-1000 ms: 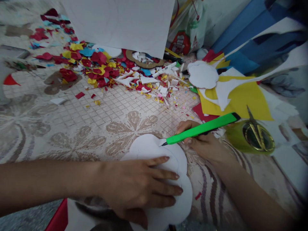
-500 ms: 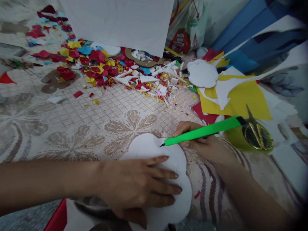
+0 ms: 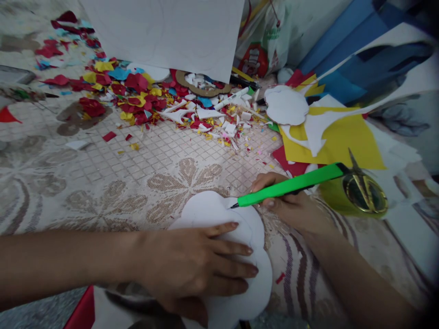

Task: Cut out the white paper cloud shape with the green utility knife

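My left hand (image 3: 199,265) lies flat with its fingers stretched out on a white cloud-shaped paper cutout (image 3: 219,214), pressing it onto the patterned cloth. My right hand (image 3: 288,208) grips a bright green pen (image 3: 291,184). The pen's dark tip touches the upper right edge of the cutout. The pen's far end points towards a green cup with scissors.
A heap of red, yellow, blue and white paper scraps (image 3: 154,100) lies at the back. A large white sheet (image 3: 171,32) stands behind it. Yellow and white paper sheets (image 3: 336,137) and another white cutout (image 3: 286,105) lie at right, beside a green cup (image 3: 353,196) holding scissors.
The pen's tip has shifted only slightly along the cutout's edge. My left hand has stayed flat on the paper.
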`<state>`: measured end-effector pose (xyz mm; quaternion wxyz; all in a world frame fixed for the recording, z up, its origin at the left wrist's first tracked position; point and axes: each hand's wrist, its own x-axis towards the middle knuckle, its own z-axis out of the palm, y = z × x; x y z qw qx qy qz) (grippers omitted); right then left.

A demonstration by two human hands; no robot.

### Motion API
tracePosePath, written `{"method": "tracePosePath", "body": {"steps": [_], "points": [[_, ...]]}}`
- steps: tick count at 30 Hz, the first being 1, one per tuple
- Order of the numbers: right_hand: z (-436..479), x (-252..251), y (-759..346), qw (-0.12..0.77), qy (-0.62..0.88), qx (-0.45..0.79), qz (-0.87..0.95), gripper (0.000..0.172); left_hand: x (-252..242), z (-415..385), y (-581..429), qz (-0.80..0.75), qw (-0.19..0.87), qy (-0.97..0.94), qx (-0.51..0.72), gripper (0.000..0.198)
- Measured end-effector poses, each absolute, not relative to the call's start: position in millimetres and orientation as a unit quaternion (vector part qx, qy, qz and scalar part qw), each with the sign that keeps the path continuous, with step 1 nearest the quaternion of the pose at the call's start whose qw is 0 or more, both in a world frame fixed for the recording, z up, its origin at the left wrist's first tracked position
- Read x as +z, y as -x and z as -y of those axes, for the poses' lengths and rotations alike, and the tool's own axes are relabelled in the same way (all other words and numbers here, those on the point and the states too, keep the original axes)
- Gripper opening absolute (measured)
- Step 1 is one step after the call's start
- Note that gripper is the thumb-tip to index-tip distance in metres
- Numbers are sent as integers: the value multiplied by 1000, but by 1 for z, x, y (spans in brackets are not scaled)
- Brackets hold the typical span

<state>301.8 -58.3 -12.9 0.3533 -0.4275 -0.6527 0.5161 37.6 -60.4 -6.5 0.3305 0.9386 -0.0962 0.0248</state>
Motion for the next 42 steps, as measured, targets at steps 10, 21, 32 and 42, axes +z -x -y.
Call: {"method": "tracePosePath", "body": {"steps": [10,21,32,42], "points": [[59,-16,-305,365,426,503,658,16,-6,61,-38,98,310,-944,55,57],[61,-10,-301,358,440,494,659,17,-7,61,-38,99,319,-942,34,52],[65,2,-295,359,418,482,681,10,-7,62,-38,91,316,-942,74,50],[70,2,-297,335,423,446,714,12,-6,62,-38,95,305,-945,70,50]]}}
